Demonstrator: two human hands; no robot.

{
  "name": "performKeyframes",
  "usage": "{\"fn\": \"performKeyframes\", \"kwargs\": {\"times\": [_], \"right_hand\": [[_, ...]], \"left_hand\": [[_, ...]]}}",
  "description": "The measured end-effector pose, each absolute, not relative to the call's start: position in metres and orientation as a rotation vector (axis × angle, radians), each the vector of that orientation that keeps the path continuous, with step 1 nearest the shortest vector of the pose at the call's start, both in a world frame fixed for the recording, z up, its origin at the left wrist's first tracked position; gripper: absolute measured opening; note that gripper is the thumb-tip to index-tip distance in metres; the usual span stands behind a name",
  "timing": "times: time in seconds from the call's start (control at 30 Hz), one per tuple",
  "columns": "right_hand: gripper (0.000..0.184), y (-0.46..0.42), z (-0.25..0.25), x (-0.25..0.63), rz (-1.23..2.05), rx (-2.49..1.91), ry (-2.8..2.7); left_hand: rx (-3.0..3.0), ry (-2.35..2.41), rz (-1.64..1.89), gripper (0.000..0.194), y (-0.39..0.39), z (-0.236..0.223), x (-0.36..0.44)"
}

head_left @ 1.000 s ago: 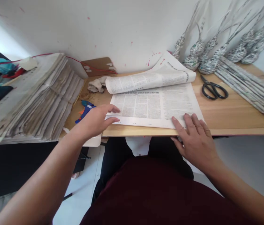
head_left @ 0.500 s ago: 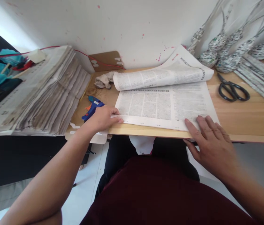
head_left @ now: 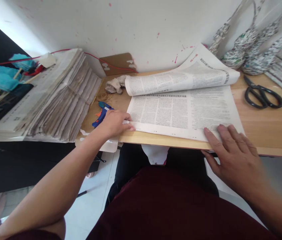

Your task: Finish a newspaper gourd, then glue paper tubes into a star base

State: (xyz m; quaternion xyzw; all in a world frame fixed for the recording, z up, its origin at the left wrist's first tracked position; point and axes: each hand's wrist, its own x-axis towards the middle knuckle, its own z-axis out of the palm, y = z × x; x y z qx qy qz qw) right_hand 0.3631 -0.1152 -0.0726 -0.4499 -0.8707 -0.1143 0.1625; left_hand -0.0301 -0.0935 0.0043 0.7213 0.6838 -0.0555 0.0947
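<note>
A newspaper (head_left: 181, 110) lies spread on the wooden table (head_left: 268, 123), its far part folded back toward me in a loose roll. My left hand (head_left: 114, 122) rests at the paper's near left corner, fingers curled and pinching the edge. My right hand (head_left: 233, 153) lies flat on the near right corner, fingers stretched out and apart, holding nothing.
A tall stack of old newspapers (head_left: 55, 96) fills the left side. A blue glue gun (head_left: 100, 113) lies just behind my left hand, a crumpled rag (head_left: 115, 85) beyond it. Black scissors (head_left: 262, 96) lie to the right, with rolled paper sticks and woven paper shapes (head_left: 253, 43) behind.
My left hand went from open above the paper's left edge to curled and pinching its near left corner. My right hand stayed flat on the right corner. The view shifted left.
</note>
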Motion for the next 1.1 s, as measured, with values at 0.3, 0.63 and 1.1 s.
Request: {"fn": "performKeyframes", "kwargs": {"times": [0.3,0.63,1.1], "right_hand": [[0.06,-0.115,-0.072,0.36,-0.303,-1.301,-2.409],[0.064,-0.115,-0.075,0.36,-0.263,-1.311,-2.392],[0.069,-0.113,-0.077,0.364,-0.335,-1.221,-2.445]], "left_hand": [[1.994,2.155,0.095,0.028,-0.109,-0.007,-0.033],[1.98,2.352,0.396,0.023,-0.133,-0.019,-0.022],[2.617,2.202,0.556,0.028,-0.151,-0.048,-0.014]]}}
